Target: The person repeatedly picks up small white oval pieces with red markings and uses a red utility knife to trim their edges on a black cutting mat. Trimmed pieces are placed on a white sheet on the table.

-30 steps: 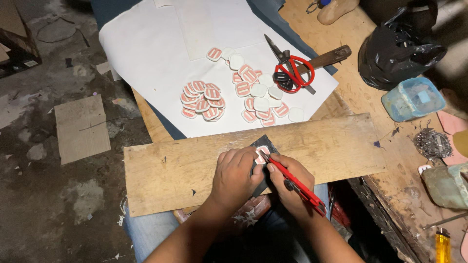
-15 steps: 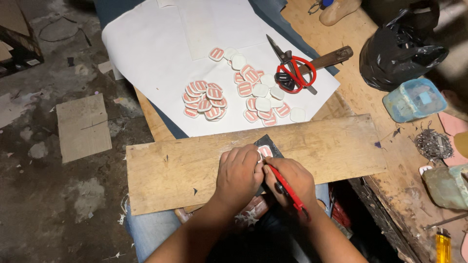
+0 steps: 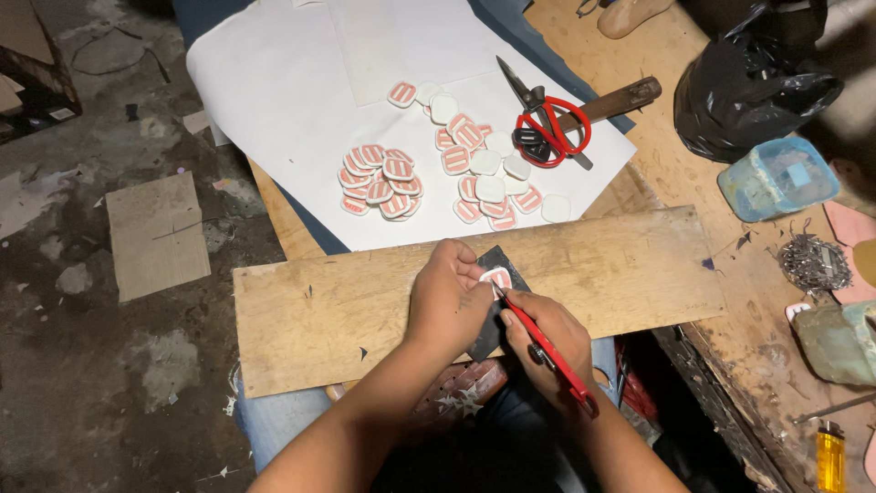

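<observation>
Since the earlier frame the red knife (image 3: 545, 347) has drawn closer; right hand (image 3: 547, 342) grips it, trimming the small patch (image 3: 495, 277) that left hand (image 3: 449, 297) apparently pins down. Next calls for steady cutting.

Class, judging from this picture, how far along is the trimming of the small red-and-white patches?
Done: many cut red-and-white patches lie piled on the white paper sheet. In hand: the left hand pins one patch while the right hand works a red-handled knife. What remains cannot be told.

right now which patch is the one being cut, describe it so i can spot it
Find the long wooden board across the lap; a dark mat lies mid-board. The patch sits there, pinned by the left hand, with the red knife touching it, apart from the loose ones on the white paper.
</observation>
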Action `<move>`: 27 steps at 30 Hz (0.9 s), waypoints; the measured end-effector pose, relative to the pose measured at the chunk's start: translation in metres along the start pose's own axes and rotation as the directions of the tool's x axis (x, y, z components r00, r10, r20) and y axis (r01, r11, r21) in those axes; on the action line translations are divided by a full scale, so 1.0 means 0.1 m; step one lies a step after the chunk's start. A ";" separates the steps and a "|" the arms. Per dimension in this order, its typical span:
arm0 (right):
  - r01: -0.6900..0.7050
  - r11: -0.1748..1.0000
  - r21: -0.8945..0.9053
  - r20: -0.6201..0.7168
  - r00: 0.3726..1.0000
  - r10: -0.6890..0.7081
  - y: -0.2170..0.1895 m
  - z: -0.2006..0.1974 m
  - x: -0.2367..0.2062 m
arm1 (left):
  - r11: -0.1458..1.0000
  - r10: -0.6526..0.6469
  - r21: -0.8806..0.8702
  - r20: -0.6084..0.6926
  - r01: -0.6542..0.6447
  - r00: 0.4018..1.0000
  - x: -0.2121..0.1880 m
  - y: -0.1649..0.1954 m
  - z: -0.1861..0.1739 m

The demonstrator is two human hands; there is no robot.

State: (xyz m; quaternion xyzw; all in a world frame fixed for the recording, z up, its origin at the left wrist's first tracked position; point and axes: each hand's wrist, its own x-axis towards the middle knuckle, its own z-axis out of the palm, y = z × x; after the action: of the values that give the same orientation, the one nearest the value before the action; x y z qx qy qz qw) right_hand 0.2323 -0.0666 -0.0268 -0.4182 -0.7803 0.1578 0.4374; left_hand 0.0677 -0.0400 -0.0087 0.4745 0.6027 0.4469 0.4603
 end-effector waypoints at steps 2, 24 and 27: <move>0.001 1.000 -0.005 -0.008 1.000 -0.001 -0.02 0.00 0.02 | 0.998 -0.051 -0.038 -0.002 0.051 0.999 0.01 0.00 0.01; -0.552 0.541 0.634 0.056 0.731 0.680 0.53 0.10 -0.09 | 0.972 0.235 0.059 -0.261 -0.228 0.936 0.59 -0.05 -0.53; -0.544 0.567 0.619 0.059 0.752 0.657 0.54 0.10 -0.10 | 0.907 0.391 0.314 -0.386 -0.280 0.836 1.00 0.00 -0.89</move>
State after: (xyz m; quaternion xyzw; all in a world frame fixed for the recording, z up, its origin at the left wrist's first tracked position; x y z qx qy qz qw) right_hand 0.2545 -0.0406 -0.0708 -0.5097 -0.4556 0.4978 0.5337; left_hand -0.0325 0.0495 -0.0056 0.5130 0.6480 0.5386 0.1636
